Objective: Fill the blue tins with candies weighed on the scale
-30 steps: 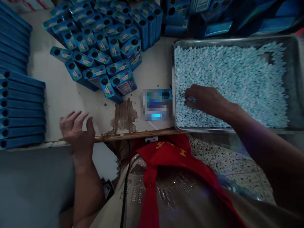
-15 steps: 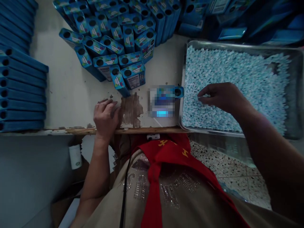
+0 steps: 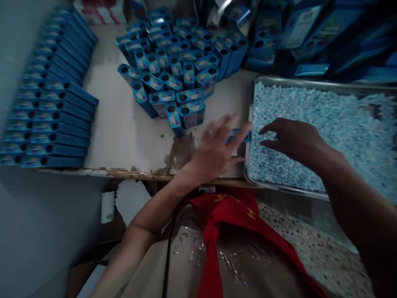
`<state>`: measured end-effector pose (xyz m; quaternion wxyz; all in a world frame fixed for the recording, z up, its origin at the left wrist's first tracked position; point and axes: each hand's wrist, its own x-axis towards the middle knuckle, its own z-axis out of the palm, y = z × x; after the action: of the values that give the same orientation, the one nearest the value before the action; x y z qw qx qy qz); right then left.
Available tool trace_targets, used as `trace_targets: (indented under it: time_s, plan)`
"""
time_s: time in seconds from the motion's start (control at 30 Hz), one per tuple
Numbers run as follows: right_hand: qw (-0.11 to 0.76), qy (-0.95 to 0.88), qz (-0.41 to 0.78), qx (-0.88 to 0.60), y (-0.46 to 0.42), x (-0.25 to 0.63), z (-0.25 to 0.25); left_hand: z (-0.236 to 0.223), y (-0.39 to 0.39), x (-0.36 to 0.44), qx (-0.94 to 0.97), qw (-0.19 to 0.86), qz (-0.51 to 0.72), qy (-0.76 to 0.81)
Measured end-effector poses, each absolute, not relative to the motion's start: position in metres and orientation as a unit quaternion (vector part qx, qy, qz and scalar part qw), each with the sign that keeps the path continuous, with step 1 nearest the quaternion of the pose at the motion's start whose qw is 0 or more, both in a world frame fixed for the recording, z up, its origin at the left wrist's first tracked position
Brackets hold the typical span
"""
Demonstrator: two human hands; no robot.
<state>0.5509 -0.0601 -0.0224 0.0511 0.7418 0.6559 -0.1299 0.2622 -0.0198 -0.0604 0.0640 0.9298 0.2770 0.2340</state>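
Note:
My left hand (image 3: 217, 147) is spread out flat over a small blue box (image 3: 238, 134) that lies on the white table (image 3: 124, 132) beside the tray; its fingers are blurred by motion. My right hand (image 3: 290, 138) hovers over the left end of a metal tray (image 3: 310, 80) filled with pale blue candies (image 3: 325, 124), fingers loosely curled and apart, nothing visible in them. The box is mostly hidden under my left hand.
A cluster of upright blue boxes with round holes (image 3: 182, 74) stands at the back of the table. Rows of flat blue boxes (image 3: 49, 107) lie at the left. More blue cartons (image 3: 297, 33) pile up behind the tray. The table's front edge is chipped.
My left hand has swept right along the table's front edge and now covers the small blue box. My right hand stayed over the tray, its fingers looser. The view shifted left.

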Motion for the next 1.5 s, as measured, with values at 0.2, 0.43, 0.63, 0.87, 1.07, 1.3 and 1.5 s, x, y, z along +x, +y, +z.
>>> trace_targets:
  time_s: [0.2, 0.43, 0.63, 0.87, 1.07, 1.3, 1.5]
  plan:
    - [-0.080, 0.714, -0.070, 0.692, -0.025, 0.513, -0.017, 0.005, -0.003, 0.256, 0.944, 0.020, 0.145, 0.296]
    - [-0.086, 0.796, -0.130, 0.585, 0.029, 0.397, -0.022, 0.108, 0.109, 0.083, 0.823, -0.143, 0.196, 0.514]
    - [-0.034, 0.802, -0.131, 0.581, 0.027, 0.365, -0.035, 0.117, 0.286, 0.008, 0.659, -0.028, 0.135, 0.740]
    - [-0.107, 0.754, -0.116, 0.638, 0.007, 0.397, -0.049, 0.041, 0.340, -0.054, 0.712, 0.070, 0.084, 0.693]
    - [-0.159, 0.729, -0.135, 0.652, 0.001, 0.416, -0.044, -0.005, 0.335, -0.100, 0.774, 0.129, 0.103, 0.611]
    - [-0.212, 0.734, -0.155, 0.626, -0.020, 0.456, -0.013, -0.038, 0.316, -0.094, 0.820, 0.073, 0.192, 0.535]
    - [-0.199, 0.735, -0.220, 0.610, -0.058, 0.493, -0.020, -0.036, 0.317, -0.089, 0.803, 0.101, 0.210, 0.548]
